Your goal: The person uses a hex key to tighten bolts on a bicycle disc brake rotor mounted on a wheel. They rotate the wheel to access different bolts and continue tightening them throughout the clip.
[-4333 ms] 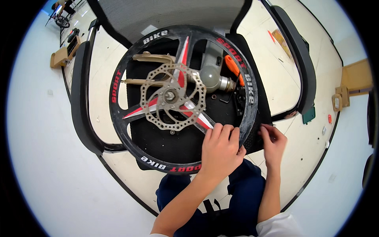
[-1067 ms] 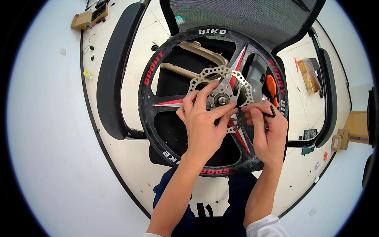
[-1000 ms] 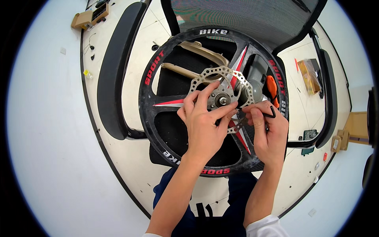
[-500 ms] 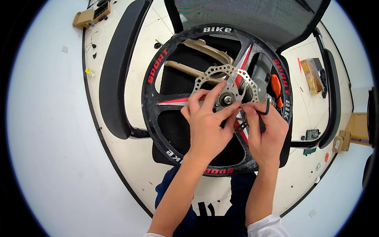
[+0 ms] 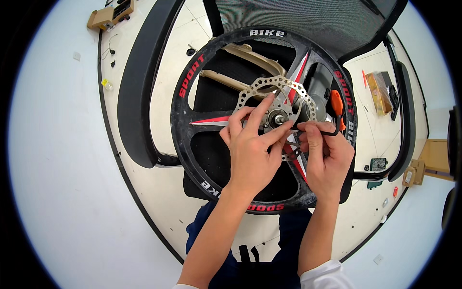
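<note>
A black bicycle wheel [image 5: 182, 144] with red and white spokes lies flat before me, a perforated silver brake disc [image 5: 305, 94] around its hub [image 5: 277, 118]. My left hand [image 5: 256, 149] lies over the disc's left side, middle finger stretched toward the hub. Its forefinger and thumb come close together right of the hub; what is between them is hidden. In my right hand [image 5: 327, 159] is a bent black hex key [image 5: 332, 132], pinched between the fingers. Its tip points left and meets the left fingertips.
The wheel rests on a black office chair, between its left armrest [image 5: 139, 96] and right armrest [image 5: 405, 120]. Under the spokes lie a beige fork-like part [image 5: 255, 59], a grey cylinder [image 5: 319, 86] and an orange-handled tool [image 5: 336, 102]. Boxes [image 5: 415, 172] and small parts are on the floor.
My right hand has turned and shifted slightly; the hex key's bent end now stands farther right and more of its shaft shows. My left hand stays almost in place.
</note>
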Demonstrator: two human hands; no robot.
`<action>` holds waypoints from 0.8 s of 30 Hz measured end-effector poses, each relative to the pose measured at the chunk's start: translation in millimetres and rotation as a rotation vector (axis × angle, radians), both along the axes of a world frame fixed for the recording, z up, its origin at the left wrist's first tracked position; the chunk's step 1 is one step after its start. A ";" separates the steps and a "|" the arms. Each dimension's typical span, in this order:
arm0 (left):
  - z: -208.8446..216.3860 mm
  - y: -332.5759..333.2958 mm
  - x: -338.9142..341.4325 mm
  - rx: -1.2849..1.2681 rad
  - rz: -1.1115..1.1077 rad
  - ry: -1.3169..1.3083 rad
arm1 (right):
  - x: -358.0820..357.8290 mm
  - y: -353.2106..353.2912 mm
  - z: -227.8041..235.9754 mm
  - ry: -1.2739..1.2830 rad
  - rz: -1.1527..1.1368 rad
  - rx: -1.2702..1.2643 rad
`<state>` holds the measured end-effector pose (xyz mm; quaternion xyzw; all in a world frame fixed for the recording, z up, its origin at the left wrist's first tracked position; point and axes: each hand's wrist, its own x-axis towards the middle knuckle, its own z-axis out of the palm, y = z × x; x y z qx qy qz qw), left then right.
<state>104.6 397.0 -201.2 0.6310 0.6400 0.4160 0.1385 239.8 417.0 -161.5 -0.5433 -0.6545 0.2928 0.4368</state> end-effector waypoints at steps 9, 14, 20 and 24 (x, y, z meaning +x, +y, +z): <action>0.3 1.1 4.5 0.024 0.040 0.038 | 2.6 0.5 3.1 -0.077 0.005 0.048; 3.3 1.5 9.7 -0.002 0.056 0.048 | 1.5 0.5 11.1 -0.177 0.056 0.094; 3.3 -0.1 8.0 -0.024 0.042 0.015 | -1.0 2.0 11.7 -0.192 0.108 0.184; 3.1 0.4 5.1 -0.021 0.047 -0.013 | 0.0 1.0 8.2 -0.166 0.090 0.145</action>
